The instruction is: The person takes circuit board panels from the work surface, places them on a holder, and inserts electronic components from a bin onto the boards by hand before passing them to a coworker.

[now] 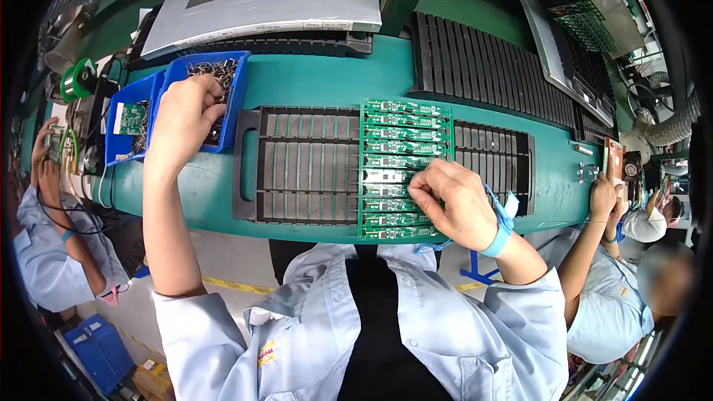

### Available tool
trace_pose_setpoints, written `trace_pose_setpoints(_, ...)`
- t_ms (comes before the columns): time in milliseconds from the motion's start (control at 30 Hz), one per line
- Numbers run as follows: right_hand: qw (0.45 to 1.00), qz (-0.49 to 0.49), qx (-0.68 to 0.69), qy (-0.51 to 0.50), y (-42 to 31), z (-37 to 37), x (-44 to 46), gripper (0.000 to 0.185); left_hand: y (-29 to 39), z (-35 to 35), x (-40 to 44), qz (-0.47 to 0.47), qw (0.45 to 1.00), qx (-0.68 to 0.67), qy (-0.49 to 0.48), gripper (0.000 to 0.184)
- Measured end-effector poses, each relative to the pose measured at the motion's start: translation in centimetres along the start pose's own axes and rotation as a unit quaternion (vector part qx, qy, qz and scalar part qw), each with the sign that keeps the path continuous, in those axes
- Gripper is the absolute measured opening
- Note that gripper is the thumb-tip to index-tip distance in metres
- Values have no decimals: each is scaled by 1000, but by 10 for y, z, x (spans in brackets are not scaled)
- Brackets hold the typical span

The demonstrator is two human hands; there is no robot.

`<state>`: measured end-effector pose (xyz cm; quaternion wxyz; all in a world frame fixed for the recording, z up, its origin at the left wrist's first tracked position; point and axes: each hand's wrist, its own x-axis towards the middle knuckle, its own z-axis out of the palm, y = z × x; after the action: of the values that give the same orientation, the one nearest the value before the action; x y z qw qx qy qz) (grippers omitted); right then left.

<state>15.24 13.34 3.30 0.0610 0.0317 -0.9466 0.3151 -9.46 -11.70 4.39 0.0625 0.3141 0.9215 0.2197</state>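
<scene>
A green panel of several joined circuit boards (pixel 405 120) lies across a black slotted tray (pixel 308 167). Over the middle rows of the panel, at its right side, is my right hand (pixel 453 200), its fingers pinched together; what they hold, if anything, is hidden. My left hand (pixel 189 115) reaches into a blue bin (pixel 241 78) of small metal-legged parts, its fingertips closed among them, and I cannot make out what is between them. A blue wrist strap (pixel 499 241) circles my right wrist.
Left of the bin stands a second blue bin (pixel 119 141) holding a small green board (pixel 134 117). Behind are a grey metal panel (pixel 260 0) and black slotted racks (pixel 475 59). A green spool (pixel 76 80) is at far left. Co-workers sit on both sides.
</scene>
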Motion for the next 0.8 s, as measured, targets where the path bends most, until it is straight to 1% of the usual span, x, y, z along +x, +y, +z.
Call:
trace_pose_setpoints(100, 1000, -7, -9, 14, 1, 3, 1, 10, -1, -1, -1, 17, 1000, 12, 9, 9)
trace_pose_setpoints(300, 1000, -5, -17, 1, 3, 6, 0, 10, -1, -2, -3, 24, 1000, -12, 9, 7)
trace_pose_setpoints(467, 996, -43, -75, 17, 2, 10, -2, 8, -5, -1, -3, 24, 999, -19, 30, 7)
trace_pose_setpoints(600, 990, -92, -108, 14, 2, 9, -5, 7, -9, 1, -2, 0, 996, -64, 60, 5)
trace_pose_setpoints(800, 995, -42, -85, 26, 0, 6, -6, 6, -14, 3, -3, -14, 991, -105, 84, 5)
